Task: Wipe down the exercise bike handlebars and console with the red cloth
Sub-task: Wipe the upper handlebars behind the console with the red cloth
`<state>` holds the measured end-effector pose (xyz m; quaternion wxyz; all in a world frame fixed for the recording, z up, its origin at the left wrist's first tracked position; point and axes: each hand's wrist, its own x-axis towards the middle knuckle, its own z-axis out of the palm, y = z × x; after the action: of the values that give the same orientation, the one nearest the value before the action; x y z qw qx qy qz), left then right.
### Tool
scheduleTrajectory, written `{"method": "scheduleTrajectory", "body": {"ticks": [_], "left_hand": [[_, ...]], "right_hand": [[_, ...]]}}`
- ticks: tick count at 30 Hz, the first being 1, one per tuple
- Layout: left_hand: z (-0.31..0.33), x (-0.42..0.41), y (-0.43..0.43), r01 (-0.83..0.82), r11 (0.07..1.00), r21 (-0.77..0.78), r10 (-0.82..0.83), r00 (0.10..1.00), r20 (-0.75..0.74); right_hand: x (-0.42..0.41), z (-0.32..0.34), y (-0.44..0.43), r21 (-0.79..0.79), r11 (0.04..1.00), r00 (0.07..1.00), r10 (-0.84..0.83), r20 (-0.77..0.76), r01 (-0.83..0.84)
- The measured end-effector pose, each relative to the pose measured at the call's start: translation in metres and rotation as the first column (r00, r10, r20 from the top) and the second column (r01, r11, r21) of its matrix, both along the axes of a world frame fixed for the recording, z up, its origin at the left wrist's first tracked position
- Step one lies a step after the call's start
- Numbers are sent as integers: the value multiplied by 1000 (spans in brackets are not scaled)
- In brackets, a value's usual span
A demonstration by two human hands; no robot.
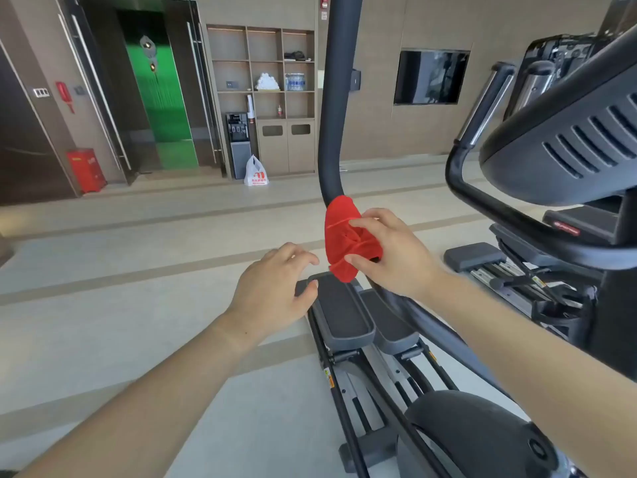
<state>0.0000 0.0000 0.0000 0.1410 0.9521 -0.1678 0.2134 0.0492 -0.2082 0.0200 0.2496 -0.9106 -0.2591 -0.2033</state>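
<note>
Person stands at the exercise machine, both bare forearms reaching forward.

Red cloth [346, 236]: bunched and wrapped round the tall black handlebar [336, 98], low on the bar where it bends back toward the person. The bar rises from the cloth toward 12 o'clock and out of the top of view.

Right hand [393, 251]: comes in from 4 o'clock. Fingers and thumb are curled round the cloth, pressing it to the bar. Index finger lies across the upper folds, thumb on the lower edge.

Left hand [272, 288]: at 8 o'clock of the cloth, just beside it, not touching it. Fingers are spread and loosely bent, holding nothing. It hangs above the front end of the near pedal [339, 312]; cannot tell whether the thumb touches the pedal.

Console [568, 132]: at 2 o'clock of the cloth, well apart from it. Its dark slotted back faces the viewer. A black looped grip bar [482, 208] runs beneath it.

Second pedal [389, 322] lies alongside the first, at 6 o'clock of the cloth. Rails run under both toward the dark rounded housing [475, 439].

Background, toward 11 o'clock: open shelving [262, 74] with a water dispenser [238, 143] beside it and a white plastic bag [255, 172] on the floor [120, 270]. A red box [86, 169] stands at 10 o'clock. A dark wall screen [431, 77] hangs at 1 o'clock.
</note>
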Motion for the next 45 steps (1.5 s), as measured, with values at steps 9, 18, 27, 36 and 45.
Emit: {"method": "scheduleTrajectory", "body": {"ticks": [9, 18, 27, 36, 45], "left_hand": [[4, 22, 2, 0, 1000, -15, 0, 1000, 9], [1, 25, 2, -41, 999, -20, 41, 999, -4], [-9, 5, 21, -113, 988, -109, 107, 992, -62], [1, 8, 56, -96, 978, -186, 84, 994, -68], [-6, -18, 196, -273, 939, -211, 269, 962, -47]], "right_hand": [[9, -10, 1, -161, 987, 1000, -16, -12, 14], [30, -3, -2, -47, 997, 987, 53, -151, -61], [22, 0, 0, -27, 999, 998, 19, 59, -17], [12, 30, 31, 72, 995, 996, 59, 72, -64], [16, 16, 186, 141, 939, 944, 324, -62, -313]]}}
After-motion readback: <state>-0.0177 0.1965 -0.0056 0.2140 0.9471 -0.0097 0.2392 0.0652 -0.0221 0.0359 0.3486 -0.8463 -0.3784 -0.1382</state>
